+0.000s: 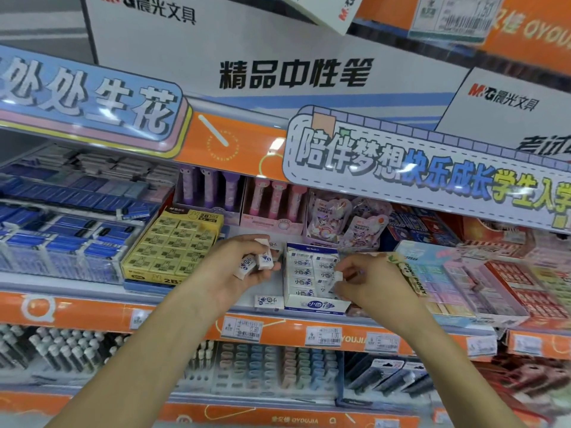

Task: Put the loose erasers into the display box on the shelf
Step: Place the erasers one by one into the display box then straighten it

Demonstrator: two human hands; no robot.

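The white and blue display box [313,305] stands on the middle shelf, with rows of white erasers in it. My left hand [238,267] is just left of the box and grips a few white erasers [255,262]. My right hand [367,281] is at the box's right side and pinches one white eraser [338,277] over the box's right column. One loose eraser [268,301] lies on the shelf in front of my left hand. Another loose eraser [275,244] lies behind my left hand.
A yellow 2B eraser box [173,245] sits left of the display box, with blue eraser trays [61,239] beyond. Pastel and red eraser trays [482,282] crowd the right. Pink and purple packs stand behind. A signboard [432,177] overhangs the shelf. Price tags [244,330] line the shelf edge.
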